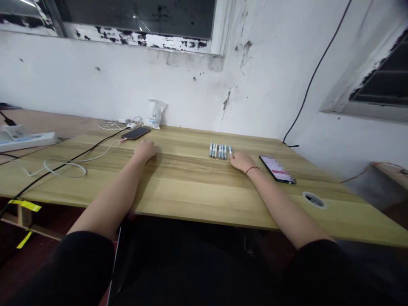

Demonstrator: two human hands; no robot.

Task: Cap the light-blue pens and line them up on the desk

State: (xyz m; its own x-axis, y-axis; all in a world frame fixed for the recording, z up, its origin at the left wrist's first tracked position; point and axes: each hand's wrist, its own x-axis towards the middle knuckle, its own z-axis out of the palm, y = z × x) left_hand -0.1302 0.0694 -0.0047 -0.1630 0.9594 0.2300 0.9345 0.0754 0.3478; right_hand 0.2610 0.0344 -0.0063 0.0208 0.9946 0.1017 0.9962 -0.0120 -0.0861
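Note:
My right hand [242, 162] is at the right end of a row of several short marker pens [219, 151], pale blue and white with darker ends. Its fingertips are closed on the lower end of the rightmost pen [230, 150], which lies slightly apart from the others on the wooden table [191, 191]. My left hand [145, 151] rests on the tabletop farther left, fingers loosely bent and nothing visible in them. Just beyond it lies a dark phone [136, 133]. The undersides of both hands are hidden.
A white packet [155, 114] stands near the wall. White cables [65, 169] and a black cord [92, 148] cross the left side, by a power strip [28, 141]. A lit phone [276, 169] and a round cable hole [314, 199] are at right.

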